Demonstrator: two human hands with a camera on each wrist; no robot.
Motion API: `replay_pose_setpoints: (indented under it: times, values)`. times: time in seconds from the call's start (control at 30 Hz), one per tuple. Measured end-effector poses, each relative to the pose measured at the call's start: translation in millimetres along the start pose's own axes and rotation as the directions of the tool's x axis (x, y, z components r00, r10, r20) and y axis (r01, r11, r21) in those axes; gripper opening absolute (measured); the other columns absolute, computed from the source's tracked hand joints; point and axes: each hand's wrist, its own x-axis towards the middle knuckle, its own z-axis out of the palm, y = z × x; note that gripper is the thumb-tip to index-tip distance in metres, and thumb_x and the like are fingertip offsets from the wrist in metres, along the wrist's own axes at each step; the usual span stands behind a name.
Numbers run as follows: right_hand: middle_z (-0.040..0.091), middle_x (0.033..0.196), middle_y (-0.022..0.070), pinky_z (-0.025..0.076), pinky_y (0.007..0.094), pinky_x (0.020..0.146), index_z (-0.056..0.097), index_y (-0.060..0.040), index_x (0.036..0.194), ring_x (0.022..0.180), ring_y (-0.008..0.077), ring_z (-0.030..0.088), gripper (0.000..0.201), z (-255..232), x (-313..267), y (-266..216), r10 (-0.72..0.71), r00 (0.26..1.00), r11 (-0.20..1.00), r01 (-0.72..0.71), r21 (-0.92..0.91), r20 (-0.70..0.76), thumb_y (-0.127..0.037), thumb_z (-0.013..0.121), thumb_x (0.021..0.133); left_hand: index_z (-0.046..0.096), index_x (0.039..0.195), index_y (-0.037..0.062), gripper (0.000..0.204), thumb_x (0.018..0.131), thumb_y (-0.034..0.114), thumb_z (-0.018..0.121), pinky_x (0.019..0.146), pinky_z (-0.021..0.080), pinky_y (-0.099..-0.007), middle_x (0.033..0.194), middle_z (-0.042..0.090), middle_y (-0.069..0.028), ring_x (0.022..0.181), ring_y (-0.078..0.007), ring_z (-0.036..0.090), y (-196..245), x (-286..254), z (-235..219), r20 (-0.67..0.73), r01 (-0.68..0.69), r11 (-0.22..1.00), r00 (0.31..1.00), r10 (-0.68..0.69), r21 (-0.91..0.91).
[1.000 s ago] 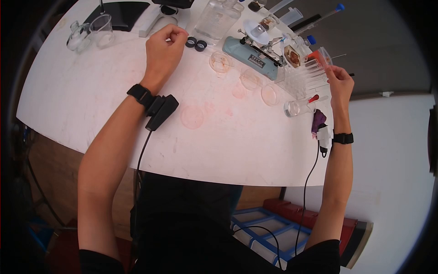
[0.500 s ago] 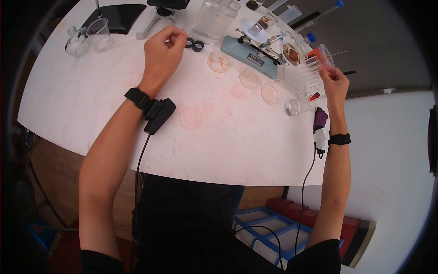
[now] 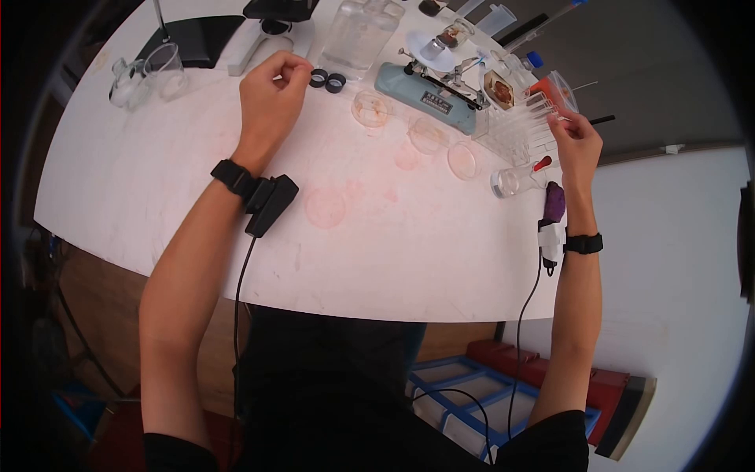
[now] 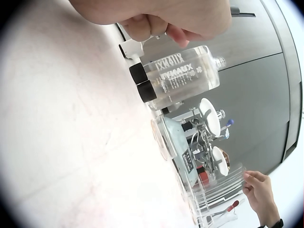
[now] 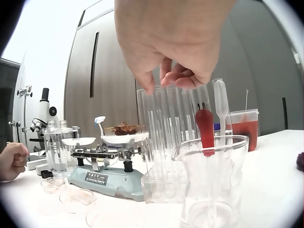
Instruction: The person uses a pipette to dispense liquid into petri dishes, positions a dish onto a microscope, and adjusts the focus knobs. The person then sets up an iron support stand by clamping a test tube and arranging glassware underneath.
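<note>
My right hand (image 3: 578, 141) is at the top of a clear rack of upright test tubes (image 5: 164, 123). Its thumb and fingertips pinch the rim of one tube in the right wrist view. Just in front of the rack stands a glass beaker (image 5: 209, 185) with a red-bulbed dropper (image 5: 205, 128) leaning in it. On the far side my left hand (image 3: 271, 94) hovers over the table with loosely curled fingers and holds nothing. Two black caps (image 3: 326, 80) of small objects lie right by its fingertips, in front of a large clear bottle (image 3: 358, 39).
A teal balance (image 3: 425, 98) with white pans stands mid-table. Several shallow glass dishes (image 3: 462, 161) lie before it. Toward the back left are a microscope (image 3: 275, 31), a black stand base (image 3: 197, 43) and an empty beaker (image 3: 167, 72). A container of red liquid (image 5: 244, 128) sits behind the rack.
My right hand has come leftward a little, its fingertips now at the tube tops. The left hand keeps its pose, while the head view has shifted slightly.
</note>
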Motion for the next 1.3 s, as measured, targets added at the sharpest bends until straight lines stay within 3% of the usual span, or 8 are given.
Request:
replay_pose_setpoints:
  times: [0.07, 0.2, 0.27, 0.47, 0.7, 0.87, 1.1, 1.3]
  values:
    - [0.060, 0.070, -0.0014, 0.041, 0.0198, 0.058, 0.071, 0.0025, 0.093, 0.061, 0.0053, 0.051, 0.022, -4.4, -8.1, -9.3, -0.001, 0.998, 1.000, 0.002, 0.014, -0.063, -0.013, 0.077, 0.079, 0.066, 0.090, 0.0002, 0.012, 0.088, 0.006, 0.056, 0.059, 0.042, -0.0206, 0.071, 0.057, 0.0022, 0.064, -0.0055, 0.050, -1.2, 1.0, 0.4, 0.001, 0.008, 1.000, 1.000, -0.008, -0.002]
    - [0.059, 0.067, -0.0013, 0.040, 0.0207, 0.056, 0.071, 0.0024, 0.091, 0.060, 0.0056, 0.050, 0.022, -23.1, -23.3, -10.9, 0.037, 0.999, 0.997, -0.039, -0.062, -0.033, -0.016, 0.076, 0.080, 0.066, 0.090, 0.0001, 0.011, 0.088, 0.006, 0.057, 0.059, 0.042, -0.0208, 0.070, 0.057, 0.0021, 0.063, -0.0055, 0.050, -2.9, 1.6, 0.4, -0.008, 0.016, 1.000, 1.000, -0.016, -0.017]
    - [0.057, 0.064, -0.0005, 0.039, 0.0224, 0.055, 0.072, 0.0011, 0.088, 0.059, 0.0056, 0.049, 0.022, -29.7, -30.6, -8.2, 0.086, 0.995, 0.968, -0.073, -0.240, 0.044, -0.020, 0.076, 0.081, 0.066, 0.090, 0.0002, 0.011, 0.088, 0.006, 0.057, 0.059, 0.042, -0.0210, 0.070, 0.057, 0.0020, 0.063, -0.0056, 0.050, -2.2, 1.0, 1.1, -0.002, 0.018, 1.000, 1.000, -0.018, -0.011]
    - [0.057, 0.062, 0.0044, 0.041, 0.0275, 0.054, 0.072, 0.0002, 0.088, 0.057, 0.0114, 0.050, 0.023, -30.9, -47.9, -11.3, 0.130, 0.985, 0.913, -0.074, -0.401, 0.114, -0.021, 0.077, 0.079, 0.066, 0.085, -0.0010, 0.010, 0.085, 0.007, 0.059, 0.057, 0.042, -0.0217, 0.069, 0.059, 0.0006, 0.062, -0.0047, 0.048, -2.7, 1.8, 3.0, -0.029, -0.002, 1.000, 1.000, 0.001, -0.024]
    - [0.058, 0.062, 0.0057, 0.042, 0.0291, 0.055, 0.072, 0.0007, 0.089, 0.057, 0.0131, 0.051, 0.023, -28.9, -51.3, 1.4, 0.052, 0.993, 0.930, -0.011, -0.368, 0.102, -0.020, 0.075, 0.080, 0.066, 0.085, -0.0008, 0.010, 0.084, 0.007, 0.060, 0.058, 0.043, -0.0222, 0.067, 0.058, 0.0007, 0.061, -0.0049, 0.048, -3.3, 2.4, 2.2, -0.019, 0.023, 1.000, 1.000, -0.024, -0.007]
    - [0.061, 0.064, 0.0068, 0.043, 0.0284, 0.055, 0.072, 0.0015, 0.088, 0.057, 0.0123, 0.051, 0.023, -22.7, -52.1, -1.8, 0.143, 0.988, 0.932, -0.114, -0.345, 0.062, -0.020, 0.073, 0.082, 0.066, 0.085, -0.0012, 0.011, 0.084, 0.007, 0.060, 0.058, 0.043, -0.0223, 0.066, 0.056, 0.0009, 0.061, -0.0050, 0.048, -3.0, 2.4, 2.2, -0.017, 0.024, 0.999, 1.000, -0.025, -0.028]
    - [0.059, 0.063, 0.0056, 0.042, 0.0274, 0.054, 0.072, 0.0019, 0.086, 0.055, 0.0125, 0.050, 0.023, -17.1, -58.5, 2.2, 0.114, 0.990, 0.948, -0.083, -0.308, 0.086, -0.021, 0.073, 0.081, 0.066, 0.085, -0.0015, 0.011, 0.084, 0.007, 0.060, 0.059, 0.043, -0.0221, 0.067, 0.057, 0.0004, 0.061, -0.0052, 0.048, -6.2, 3.4, 2.7, -0.025, 0.025, 0.999, 0.999, -0.026, -0.030]
    - [0.059, 0.061, 0.0041, 0.042, 0.0261, 0.054, 0.072, 0.0009, 0.085, 0.055, 0.0106, 0.050, 0.020, -15.7, -61.6, 10.5, 0.161, 0.985, 0.953, -0.139, -0.270, 0.062, -0.019, 0.073, 0.080, 0.066, 0.085, -0.0016, 0.011, 0.084, 0.007, 0.060, 0.058, 0.043, -0.0219, 0.068, 0.059, 0.0000, 0.061, -0.0053, 0.048, -5.7, 3.3, 2.8, -0.021, 0.025, 0.999, 0.999, -0.025, -0.020]
